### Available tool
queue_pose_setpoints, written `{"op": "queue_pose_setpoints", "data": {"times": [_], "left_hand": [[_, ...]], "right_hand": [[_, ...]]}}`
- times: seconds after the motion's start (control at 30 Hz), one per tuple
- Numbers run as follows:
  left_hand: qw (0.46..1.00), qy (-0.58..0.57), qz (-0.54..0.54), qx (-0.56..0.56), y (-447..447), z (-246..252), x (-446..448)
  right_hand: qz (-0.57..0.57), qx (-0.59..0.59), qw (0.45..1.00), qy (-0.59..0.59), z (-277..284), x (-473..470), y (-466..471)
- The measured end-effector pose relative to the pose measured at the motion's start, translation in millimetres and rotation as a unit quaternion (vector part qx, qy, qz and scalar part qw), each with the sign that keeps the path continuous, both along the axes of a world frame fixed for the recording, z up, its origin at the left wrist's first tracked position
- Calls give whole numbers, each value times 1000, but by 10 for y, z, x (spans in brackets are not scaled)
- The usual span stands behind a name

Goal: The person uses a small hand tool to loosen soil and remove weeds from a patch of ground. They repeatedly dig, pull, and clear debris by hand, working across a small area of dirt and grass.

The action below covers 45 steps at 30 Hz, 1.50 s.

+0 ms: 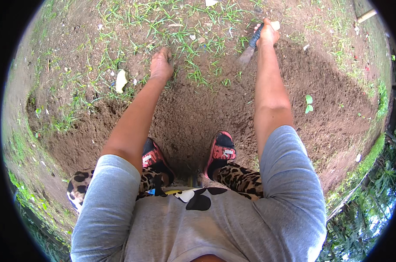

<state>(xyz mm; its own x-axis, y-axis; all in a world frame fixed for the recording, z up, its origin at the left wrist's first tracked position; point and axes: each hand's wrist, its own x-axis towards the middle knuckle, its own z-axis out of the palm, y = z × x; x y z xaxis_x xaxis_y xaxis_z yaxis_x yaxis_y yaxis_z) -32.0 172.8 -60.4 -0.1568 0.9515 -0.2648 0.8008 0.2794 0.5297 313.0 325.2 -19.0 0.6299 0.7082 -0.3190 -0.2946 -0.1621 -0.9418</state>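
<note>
My right hand [267, 32] is closed around the dark wrapped handle of a flat-bladed hand tool [247, 55], perhaps a trowel or scraper. Its metal blade points down and left, close to the bare soil. On the left, my left hand [162, 64] rests low at the edge of the grass tufts [194, 65], back of the hand up; its fingertips are hidden, so whether they grip anything cannot be told. Loosened brown soil [198, 108] lies between my forearms.
My feet, in red patterned slides [224, 149], stand on the soil. A small two-leaved seedling [309, 104] grows at the right. A pale yellowish scrap [121, 81] lies in the grass at the left. A pale stick [366, 15] is at the upper right; leafy plants [364, 209] border the lower right.
</note>
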Motion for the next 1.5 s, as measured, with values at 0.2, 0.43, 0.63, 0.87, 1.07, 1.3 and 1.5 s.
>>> {"op": "queue_pose_setpoints", "data": {"times": [0.2, 0.43, 0.63, 0.87, 1.07, 1.3, 1.5], "left_hand": [[1000, 18, 1, -18, 6, 1, 41], [1000, 7, 4, 8, -14, -1, 29], [1000, -4, 4, 21, -32, 23, 62], [1000, -2, 22, -3, -20, 52, 65], [999, -1, 31, 8, -36, 74, 96], [999, -14, 41, -14, -45, 75, 96], [999, -16, 31, 19, -48, -13, 53]], "right_hand": [[108, 182, 962, -169, 701, -744, -767], [118, 397, 889, -193, 3150, -386, -646], [-20, 184, 979, -84, 1317, -863, -758], [54, 54, 997, -12, 4, -369, 175], [172, 134, 973, -80, 319, -1079, -589], [270, 381, 875, -127, 2166, -732, -653], [237, 425, 873, -25, 3229, -1178, -711]]}}
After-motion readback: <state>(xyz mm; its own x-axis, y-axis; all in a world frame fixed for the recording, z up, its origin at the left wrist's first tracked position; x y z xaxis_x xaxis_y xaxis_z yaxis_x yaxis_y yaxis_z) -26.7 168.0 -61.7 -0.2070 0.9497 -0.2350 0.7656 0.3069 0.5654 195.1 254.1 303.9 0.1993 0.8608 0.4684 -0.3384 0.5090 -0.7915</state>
